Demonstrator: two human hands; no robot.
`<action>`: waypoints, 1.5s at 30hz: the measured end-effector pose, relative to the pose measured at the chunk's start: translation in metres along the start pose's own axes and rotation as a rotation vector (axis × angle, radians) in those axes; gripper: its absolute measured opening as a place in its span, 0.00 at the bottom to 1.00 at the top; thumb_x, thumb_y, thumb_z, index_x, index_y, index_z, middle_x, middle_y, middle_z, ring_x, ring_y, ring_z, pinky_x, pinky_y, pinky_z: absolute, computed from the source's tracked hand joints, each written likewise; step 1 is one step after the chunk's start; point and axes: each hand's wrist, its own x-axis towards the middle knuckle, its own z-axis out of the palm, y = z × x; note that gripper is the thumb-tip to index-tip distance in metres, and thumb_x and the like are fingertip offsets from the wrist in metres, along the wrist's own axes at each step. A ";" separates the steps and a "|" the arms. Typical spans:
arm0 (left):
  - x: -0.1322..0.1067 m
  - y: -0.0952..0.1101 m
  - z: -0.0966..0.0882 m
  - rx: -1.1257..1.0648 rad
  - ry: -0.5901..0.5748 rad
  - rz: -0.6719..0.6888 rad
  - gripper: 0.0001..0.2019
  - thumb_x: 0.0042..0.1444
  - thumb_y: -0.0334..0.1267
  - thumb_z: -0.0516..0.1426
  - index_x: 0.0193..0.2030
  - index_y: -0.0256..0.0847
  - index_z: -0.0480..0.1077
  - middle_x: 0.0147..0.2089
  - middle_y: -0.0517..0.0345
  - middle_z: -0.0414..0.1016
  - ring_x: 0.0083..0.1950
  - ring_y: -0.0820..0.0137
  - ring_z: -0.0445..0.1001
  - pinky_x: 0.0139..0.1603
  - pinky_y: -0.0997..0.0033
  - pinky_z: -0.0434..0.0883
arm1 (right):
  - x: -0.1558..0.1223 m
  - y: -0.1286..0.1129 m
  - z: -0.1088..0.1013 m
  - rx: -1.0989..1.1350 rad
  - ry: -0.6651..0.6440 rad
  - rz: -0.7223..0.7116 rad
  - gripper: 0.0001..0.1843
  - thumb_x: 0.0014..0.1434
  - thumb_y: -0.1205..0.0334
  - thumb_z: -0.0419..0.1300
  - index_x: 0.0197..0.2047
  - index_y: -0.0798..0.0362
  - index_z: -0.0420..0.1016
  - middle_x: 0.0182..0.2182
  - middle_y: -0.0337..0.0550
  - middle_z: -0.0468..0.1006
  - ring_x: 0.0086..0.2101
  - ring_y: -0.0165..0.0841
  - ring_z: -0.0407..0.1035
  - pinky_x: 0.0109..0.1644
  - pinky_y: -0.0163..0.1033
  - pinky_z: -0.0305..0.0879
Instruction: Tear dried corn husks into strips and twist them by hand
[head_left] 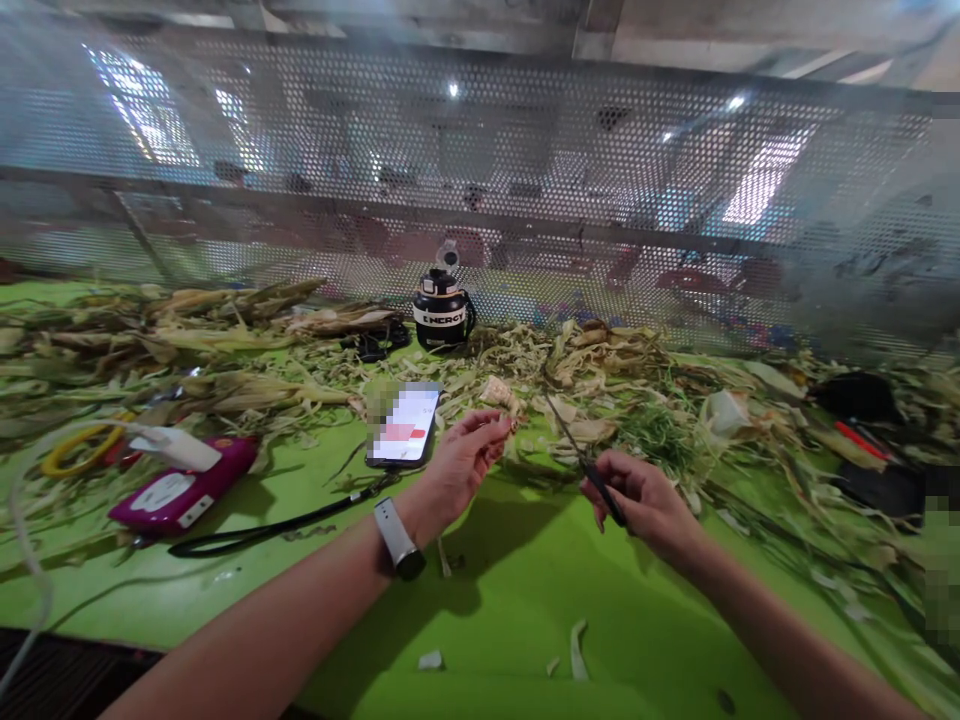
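My left hand [463, 462], with a watch on its wrist, pinches a small pale piece of corn husk [501, 395] between thumb and fingers above the green table [525, 590]. My right hand [639, 497] is closed round the black handle of a thin-bladed knife [581, 457], whose blade points up and left toward the husk piece. Both hands hover just in front of a heap of dry husks and leaves [600, 390].
A lit phone [405, 425] lies left of my left hand. Farther left lie a magenta device [184, 490] with a white plug, a black cord [277, 525] and a yellow ring [79, 450]. A black "ENERGY" bottle [442, 310] stands before the perforated metal screen [480, 170].
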 end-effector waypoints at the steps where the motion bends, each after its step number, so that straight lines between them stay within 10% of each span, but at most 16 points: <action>1: 0.000 0.000 0.000 -0.017 0.000 -0.016 0.09 0.40 0.27 0.65 0.30 0.37 0.71 0.29 0.63 0.74 0.28 0.79 0.71 0.31 0.81 0.68 | -0.001 0.000 0.000 -0.001 -0.021 0.001 0.22 0.44 0.44 0.65 0.25 0.53 0.64 0.19 0.34 0.65 0.20 0.25 0.60 0.23 0.32 0.61; 25: -0.006 -0.004 0.005 0.084 0.034 0.238 0.13 0.40 0.33 0.67 0.31 0.37 0.68 0.30 0.62 0.76 0.32 0.76 0.74 0.38 0.72 0.74 | -0.002 0.010 -0.004 -0.086 -0.151 0.063 0.17 0.58 0.47 0.55 0.32 0.54 0.63 0.22 0.36 0.70 0.21 0.25 0.58 0.24 0.30 0.55; 45: -0.014 -0.006 0.009 0.251 -0.031 0.247 0.13 0.44 0.36 0.66 0.33 0.38 0.66 0.32 0.62 0.75 0.33 0.75 0.73 0.34 0.73 0.75 | 0.000 0.004 0.002 -0.097 -0.032 0.033 0.23 0.50 0.40 0.59 0.25 0.53 0.61 0.18 0.33 0.63 0.20 0.25 0.56 0.23 0.32 0.53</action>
